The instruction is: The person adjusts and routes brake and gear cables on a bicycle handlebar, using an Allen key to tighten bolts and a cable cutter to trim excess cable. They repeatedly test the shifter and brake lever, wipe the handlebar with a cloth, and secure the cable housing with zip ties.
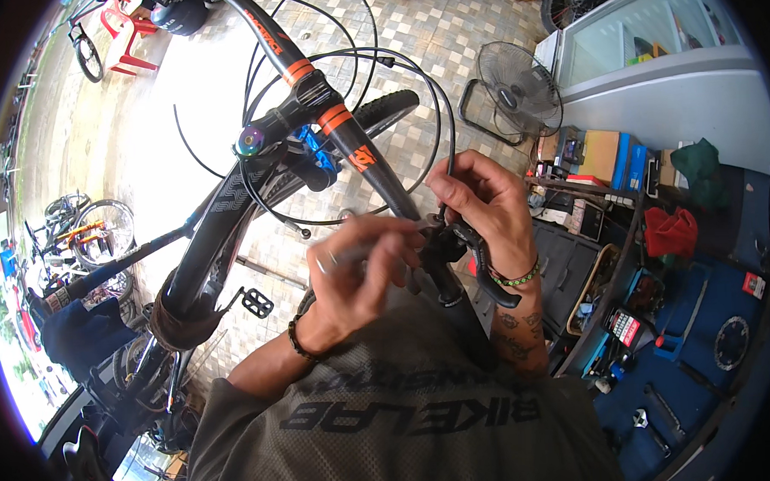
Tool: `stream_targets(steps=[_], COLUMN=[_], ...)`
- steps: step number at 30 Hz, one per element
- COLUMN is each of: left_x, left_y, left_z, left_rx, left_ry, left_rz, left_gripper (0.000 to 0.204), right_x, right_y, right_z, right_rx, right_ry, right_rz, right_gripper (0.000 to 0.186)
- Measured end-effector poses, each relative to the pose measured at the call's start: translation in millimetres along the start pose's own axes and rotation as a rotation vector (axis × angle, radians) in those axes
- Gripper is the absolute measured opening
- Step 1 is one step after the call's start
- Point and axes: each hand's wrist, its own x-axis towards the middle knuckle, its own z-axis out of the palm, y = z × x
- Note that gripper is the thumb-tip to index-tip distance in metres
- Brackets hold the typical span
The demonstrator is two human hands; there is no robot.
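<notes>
Nearest the wearer's grey shirt [352,461], the black brake lever [490,283] sat on the handlebar [386,185] between the two hands, its blade bowed out to the right and its tip pointing back toward the body. The left hand [357,280] lay just left of the lever's clamp, its fingers bent and blurred by motion; a thin greyish shape ran among them toward the clamp, but whether they gripped it could not be told. The right hand [488,206] was close in on the far right side of the lever, thumb and fingers pinching the black hose [453,139] just above the lever body. That was the relation that counted: the hose's long axis, at the pinch, ran roughly away from the wearer, its near end heading down to the lever body, with the right fingers on the hose itself and the left fingers across at the clamp. Beyond, the handlebar slanted away to the left toward the stem [281,120], the hose looped wide past the tyre [388,111], and a fan [520,88] stood on the tiled floor [444,23].
</notes>
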Motion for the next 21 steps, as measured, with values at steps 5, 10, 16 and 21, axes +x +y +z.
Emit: stream_targets(steps=[5, 10, 16, 21], left_x=[14, 30, 34, 33], left_y=[1, 2, 2, 24], left_z=[2, -5, -11, -7], left_rx=[-0.2, -0.392, -0.453, -0.177], left_ry=[0.09, 0.061, 0.029, -0.017], left_rz=[-0.146, -0.364, -0.432, -0.423], left_gripper=[0.028, 0.033, 0.033, 0.037], right_x=[2, 2, 2, 2], right_y=[4, 2, 4, 1], right_z=[-3, -1, -1, -1], right_rx=[0.015, 0.043, 0.048, 0.017], right_ry=[-0.024, -0.019, -0.018, -0.028], right_rz=[0.022, 0.017, 0.028, 0.029], right_gripper=[0.016, 0.015, 0.015, 0.018])
